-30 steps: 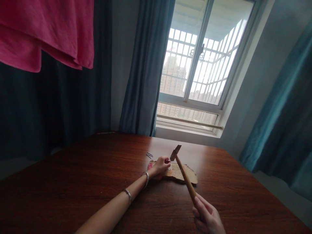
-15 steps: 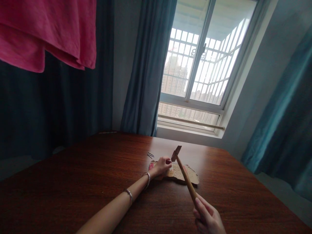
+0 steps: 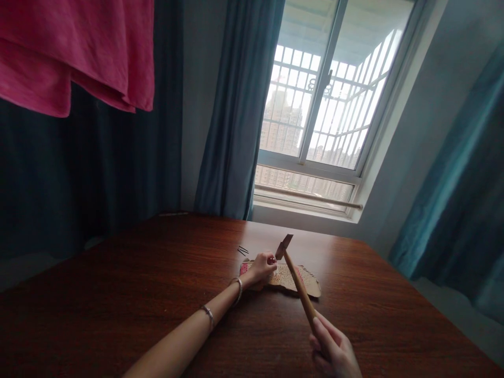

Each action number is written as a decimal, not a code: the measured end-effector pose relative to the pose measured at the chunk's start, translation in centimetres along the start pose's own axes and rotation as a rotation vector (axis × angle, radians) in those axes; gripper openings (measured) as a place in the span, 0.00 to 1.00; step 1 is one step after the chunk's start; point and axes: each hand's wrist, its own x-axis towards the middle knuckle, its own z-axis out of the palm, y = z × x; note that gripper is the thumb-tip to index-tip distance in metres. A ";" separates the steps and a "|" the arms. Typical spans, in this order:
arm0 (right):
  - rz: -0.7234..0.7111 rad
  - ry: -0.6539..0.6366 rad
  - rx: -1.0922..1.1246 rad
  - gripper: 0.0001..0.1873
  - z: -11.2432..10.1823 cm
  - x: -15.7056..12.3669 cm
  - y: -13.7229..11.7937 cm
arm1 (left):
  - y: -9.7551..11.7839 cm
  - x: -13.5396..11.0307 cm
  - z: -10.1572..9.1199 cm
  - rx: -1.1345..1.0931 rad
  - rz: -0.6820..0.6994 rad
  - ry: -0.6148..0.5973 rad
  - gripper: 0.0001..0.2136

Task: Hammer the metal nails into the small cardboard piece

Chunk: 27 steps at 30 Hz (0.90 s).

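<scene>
- Left hand [image 3: 260, 269]: fingers [image 3: 269, 259] pinched together at the tips, just over the board. There's a tiny reddish spot at the tips, too small to tell if anything is held.
- Right hand [image 3: 334, 353]: fingers [image 3: 323, 329] clamped round the near end of the long wooden-handled hammer with dark metal head [image 3: 300, 287].
- Change over the last second: almost none. The hammer head has drifted a touch left and the right hand has slid slightly left and up the handle. The left-hand pinch is in the same spot. The head still sits raised, not down on the board.
- Hammer long axis: runs from the right hand at near right, up and away to far left. The head is at the far end, tilted, just beside and slightly above the left fingertips, and seems clear of them.
- Flat tan perforated cardboard piece with a pink patch [image 3: 309, 286]: lies flat on the dark reddish wooden surface [image 3: 118, 294], under the left hand and the hammer head.
- Few thin dark metal pins [image 3: 242, 250]: loose on the surface, just beyond the left hand.
- Two silver bangles [image 3: 237, 290] on the left forearm.
- Further out: barred window [image 3: 315, 105], blue-grey curtains [image 3: 236, 115], and a pink cloth [image 3: 79, 47] hanging at upper left.
</scene>
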 end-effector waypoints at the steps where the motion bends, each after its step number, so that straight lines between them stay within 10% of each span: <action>1: 0.002 -0.001 -0.007 0.35 0.1 -0.1 -0.1 | 0.0 0.0 0.0 0.005 -0.005 -0.002 0.03; 27: -0.017 -0.018 -0.013 0.35 0.1 -0.1 -0.5 | -0.2 0.0 0.0 -0.010 -0.023 -0.024 0.03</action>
